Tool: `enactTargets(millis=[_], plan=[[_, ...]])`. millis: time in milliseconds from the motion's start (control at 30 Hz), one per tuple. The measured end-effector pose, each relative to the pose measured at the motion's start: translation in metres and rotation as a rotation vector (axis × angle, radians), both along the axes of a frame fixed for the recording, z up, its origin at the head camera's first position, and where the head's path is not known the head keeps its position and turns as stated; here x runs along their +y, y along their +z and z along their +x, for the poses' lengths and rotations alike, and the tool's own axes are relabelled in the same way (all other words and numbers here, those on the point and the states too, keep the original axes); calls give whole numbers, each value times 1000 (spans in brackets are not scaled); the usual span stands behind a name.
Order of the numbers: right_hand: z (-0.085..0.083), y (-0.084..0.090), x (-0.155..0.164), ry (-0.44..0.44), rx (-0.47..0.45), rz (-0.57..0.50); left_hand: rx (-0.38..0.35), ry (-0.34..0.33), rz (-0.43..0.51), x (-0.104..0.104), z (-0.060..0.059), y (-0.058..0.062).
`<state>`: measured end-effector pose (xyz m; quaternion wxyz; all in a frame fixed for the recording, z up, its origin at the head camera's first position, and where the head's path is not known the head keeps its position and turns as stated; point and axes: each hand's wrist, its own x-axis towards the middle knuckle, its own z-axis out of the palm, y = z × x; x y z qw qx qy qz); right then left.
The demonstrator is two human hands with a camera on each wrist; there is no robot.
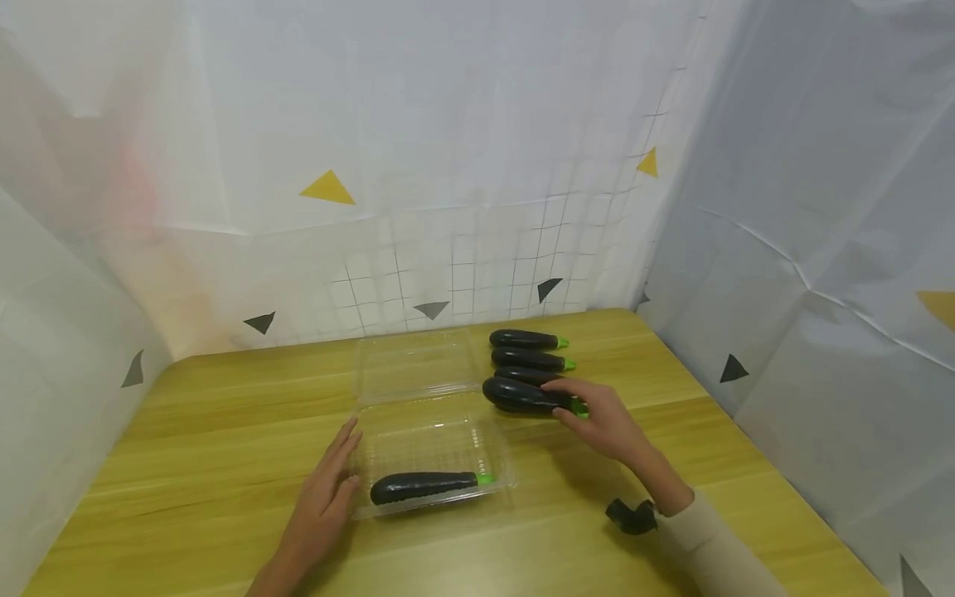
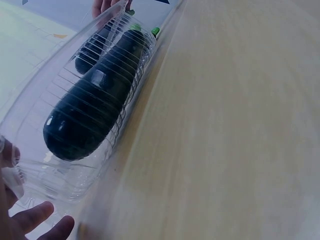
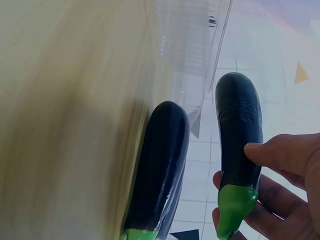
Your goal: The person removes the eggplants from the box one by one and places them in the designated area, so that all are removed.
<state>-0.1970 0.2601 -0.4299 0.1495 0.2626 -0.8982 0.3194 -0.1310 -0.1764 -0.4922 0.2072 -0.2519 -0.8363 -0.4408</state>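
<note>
My right hand (image 1: 600, 419) grips a dark eggplant (image 3: 240, 125) near its green stem end, thumb on one side and fingers on the other. In the right wrist view it is lifted off the table. Behind it in the head view lie three more eggplants, the nearest (image 1: 525, 376) partly covered by the held one. A clear plastic container (image 1: 418, 444) stands in front of me with its lid (image 1: 418, 365) folded back. One eggplant (image 1: 425, 485) lies along its near side. My left hand (image 1: 324, 497) rests against the container's left edge, its fingers extended.
The farther two eggplants, a back one (image 1: 522, 338) and a middle one (image 1: 528, 359), lie right of the lid with stems to the right. White sheets (image 1: 477, 124) with coloured triangles wall the wooden table (image 1: 224, 448). A small black device (image 1: 630, 516) sits by the right wrist.
</note>
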Motion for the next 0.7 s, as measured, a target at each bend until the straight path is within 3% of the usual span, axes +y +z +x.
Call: enactTargets(millis=[300, 700], plan=[[1, -6, 9, 6, 1, -5, -4, 3, -2, 0, 1, 2], [-1, -16, 13, -32, -83, 9, 13, 2, 2, 0, 0, 1]])
